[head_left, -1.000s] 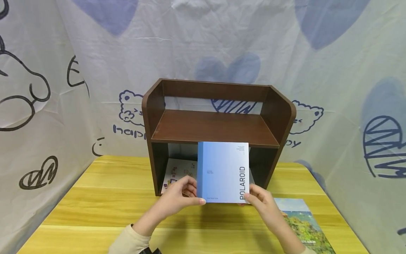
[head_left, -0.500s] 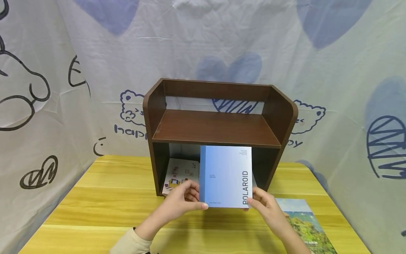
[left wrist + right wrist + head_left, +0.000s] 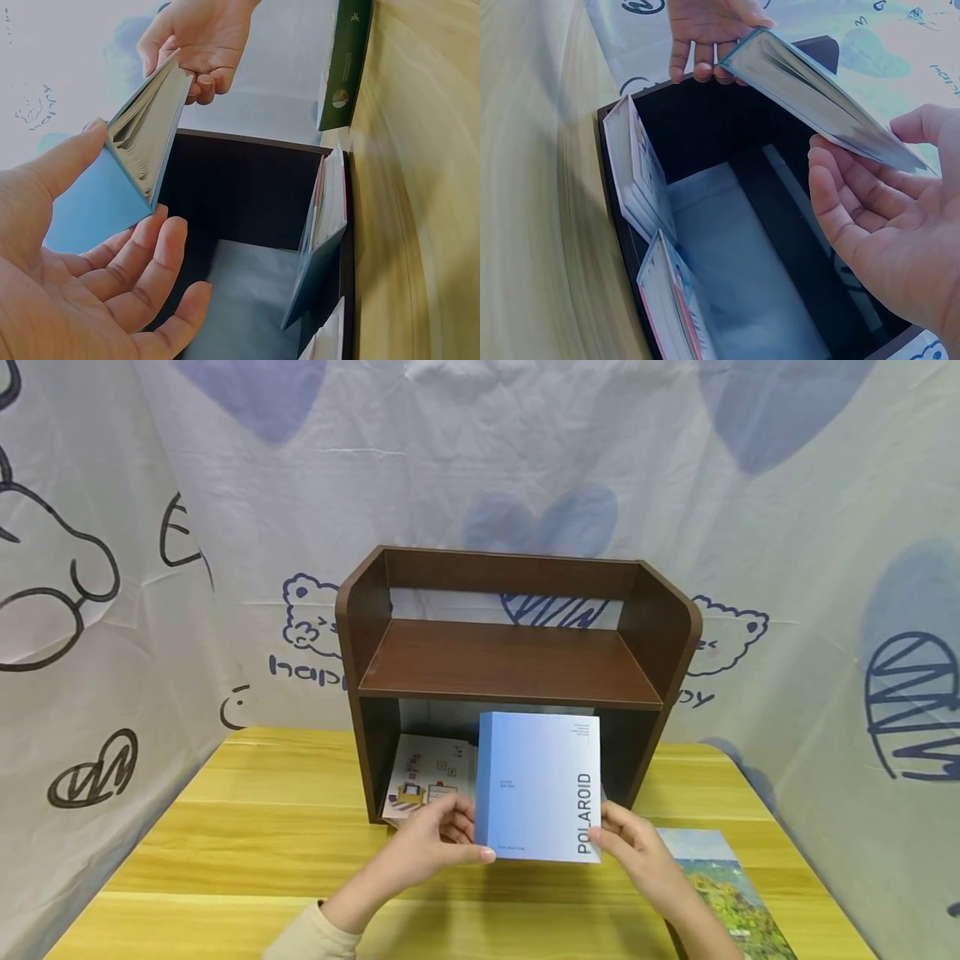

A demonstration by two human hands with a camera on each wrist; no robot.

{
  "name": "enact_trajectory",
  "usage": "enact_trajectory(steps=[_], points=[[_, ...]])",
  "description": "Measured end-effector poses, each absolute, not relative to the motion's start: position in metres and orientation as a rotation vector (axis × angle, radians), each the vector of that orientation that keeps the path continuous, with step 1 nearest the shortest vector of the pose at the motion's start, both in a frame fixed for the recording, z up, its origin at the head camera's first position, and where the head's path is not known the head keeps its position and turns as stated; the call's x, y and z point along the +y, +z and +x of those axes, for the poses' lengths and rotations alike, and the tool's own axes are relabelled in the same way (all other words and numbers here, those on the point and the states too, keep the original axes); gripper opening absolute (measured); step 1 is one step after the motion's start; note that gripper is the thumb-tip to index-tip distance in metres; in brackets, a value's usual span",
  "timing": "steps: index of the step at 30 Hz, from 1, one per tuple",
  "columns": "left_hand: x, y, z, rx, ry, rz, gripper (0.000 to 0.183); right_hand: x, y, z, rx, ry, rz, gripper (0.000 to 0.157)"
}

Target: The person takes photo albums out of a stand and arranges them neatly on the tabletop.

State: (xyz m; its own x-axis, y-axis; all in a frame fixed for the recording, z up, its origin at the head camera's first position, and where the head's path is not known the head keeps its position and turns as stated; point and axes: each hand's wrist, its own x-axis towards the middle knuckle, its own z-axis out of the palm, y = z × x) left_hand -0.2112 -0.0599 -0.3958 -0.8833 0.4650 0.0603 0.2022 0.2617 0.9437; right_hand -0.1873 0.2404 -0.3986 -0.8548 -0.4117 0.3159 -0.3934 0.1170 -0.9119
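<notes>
A square photo album (image 3: 540, 785) with a blue-to-white cover marked "POLAROID" is held up in front of the shelf's lower compartment, its blue spine on the left. My left hand (image 3: 431, 839) grips the lower spine side, thumb on the front. On the opposite side, my right hand (image 3: 637, 852) pinches the lower corner with its thumb over the cover. The left wrist view shows the album's page edges (image 3: 146, 124) slightly fanned between the covers. In the right wrist view, fingers (image 3: 855, 187) lie behind the back cover.
A dark brown two-level shelf (image 3: 510, 664) stands on the yellow wooden table (image 3: 187, 860). Low inside lies a white illustrated book (image 3: 427, 772); the right wrist view has a second book (image 3: 671, 300) beside it. A landscape-covered album (image 3: 727, 893) lies at the right.
Both hands have lowered the album and shifted it slightly right. More of the white illustrated book now shows to its left.
</notes>
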Motion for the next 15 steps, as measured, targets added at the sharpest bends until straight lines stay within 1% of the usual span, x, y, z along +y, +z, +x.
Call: enact_trajectory(steps=[5, 15], points=[[-0.0595, -0.3982, -0.2112, 2.293, 1.662, 0.624, 0.046, 0.2441, -0.3983, -0.1888, 2.393, -1.854, -0.853, 0.034], [-0.0594, -0.3989, -0.2094, 2.301, 1.651, 0.614, 0.045, 0.2497, -0.3961, -0.1898, 2.388, -1.783, -0.838, 0.037]])
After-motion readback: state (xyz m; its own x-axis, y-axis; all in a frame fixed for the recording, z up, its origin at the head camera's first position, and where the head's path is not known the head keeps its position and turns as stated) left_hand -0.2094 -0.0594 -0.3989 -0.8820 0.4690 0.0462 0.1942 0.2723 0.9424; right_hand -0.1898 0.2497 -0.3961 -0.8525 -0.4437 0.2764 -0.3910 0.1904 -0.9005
